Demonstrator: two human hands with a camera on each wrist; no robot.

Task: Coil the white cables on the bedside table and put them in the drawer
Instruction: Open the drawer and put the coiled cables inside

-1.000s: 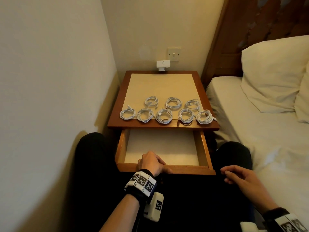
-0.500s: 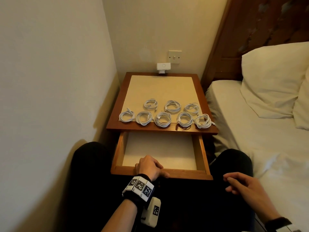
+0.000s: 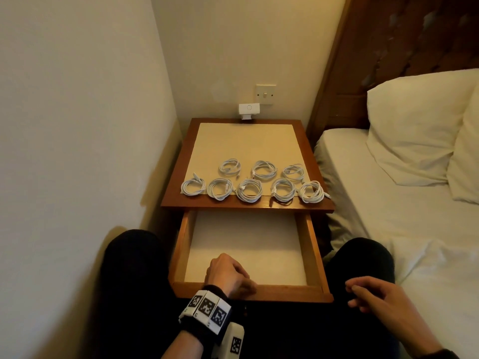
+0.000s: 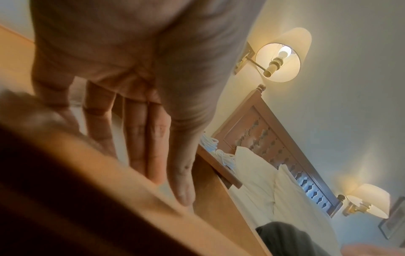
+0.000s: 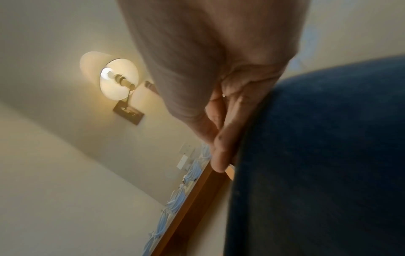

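Observation:
Several coiled white cables lie in two rows near the front of the wooden bedside table. Below them the drawer stands pulled out, with a bare pale bottom. My left hand grips the drawer's front board, fingers hooked down inside it and thumb along the rim. My right hand rests on my right thigh, loosely curled and holding nothing. The wrist views catch the cables at the table's edge.
The white-sheeted bed with pillows runs along the right of the table; a wall closes the left. A white plug and a switch plate sit at the back. My dark-trousered knees flank the drawer.
My left hand has drawn the drawer further out toward me, so more of its bottom shows. The right hand has stayed on the thigh. The cables have not moved.

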